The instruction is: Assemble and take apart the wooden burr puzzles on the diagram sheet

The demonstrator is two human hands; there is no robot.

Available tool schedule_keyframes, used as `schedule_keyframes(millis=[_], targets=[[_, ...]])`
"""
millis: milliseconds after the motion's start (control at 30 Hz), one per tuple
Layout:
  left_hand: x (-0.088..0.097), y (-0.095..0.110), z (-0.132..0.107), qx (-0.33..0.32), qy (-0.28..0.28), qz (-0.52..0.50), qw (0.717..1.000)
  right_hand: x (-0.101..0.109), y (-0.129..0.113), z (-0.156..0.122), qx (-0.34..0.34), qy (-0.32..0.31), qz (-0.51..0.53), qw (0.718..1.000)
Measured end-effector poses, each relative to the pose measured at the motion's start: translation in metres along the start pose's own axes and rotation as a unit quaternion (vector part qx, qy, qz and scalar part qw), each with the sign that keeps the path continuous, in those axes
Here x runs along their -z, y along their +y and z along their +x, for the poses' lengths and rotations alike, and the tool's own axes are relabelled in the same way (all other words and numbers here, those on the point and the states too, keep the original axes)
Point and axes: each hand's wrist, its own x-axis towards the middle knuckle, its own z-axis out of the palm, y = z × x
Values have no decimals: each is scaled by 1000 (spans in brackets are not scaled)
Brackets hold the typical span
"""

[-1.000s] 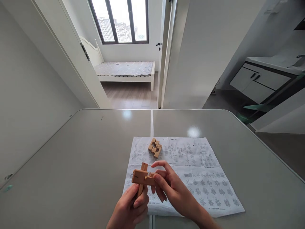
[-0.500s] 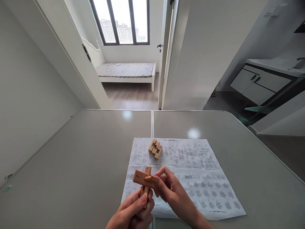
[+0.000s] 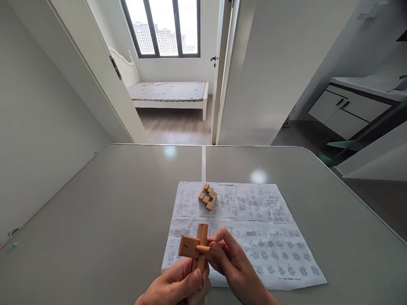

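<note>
seemingly mid-fitting, left hand (image 3: 175, 284) clamps fingers (image 3: 191, 281) round a wooden bar (image 3: 202, 234), right hand (image 3: 235, 266) pinching its crosspiece (image 3: 188, 247), which likely needs aligning next.

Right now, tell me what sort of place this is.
Probably a home: a bed stands near a window ahead, and what looks like a washbasin cabinet is at the right.

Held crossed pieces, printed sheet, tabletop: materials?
Crossed pieces: probably wood, smooth; warm brown with faint sheen. Printed sheet: seemingly paper, matte; thin, with a visible crease. Tabletop: glossy, perhaps laminate or glass; it mirrors bright light spots.
</note>
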Motion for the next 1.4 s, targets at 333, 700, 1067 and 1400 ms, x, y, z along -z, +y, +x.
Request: schedule_keyframes(millis=[333, 700, 1067, 1400], targets=[[9, 3, 12, -3, 28, 25, 999, 14, 3, -7, -42, 27, 25, 998], [19, 48, 55, -115, 171, 258, 944, 101, -24, 17, -31, 322, 53, 945], [64, 89, 114, -291, 331, 372, 817, 188, -33, 28, 90, 430, -83, 895], [81, 95, 135, -255, 330, 450, 790, 206, -50, 42, 26, 440, -39, 897]])
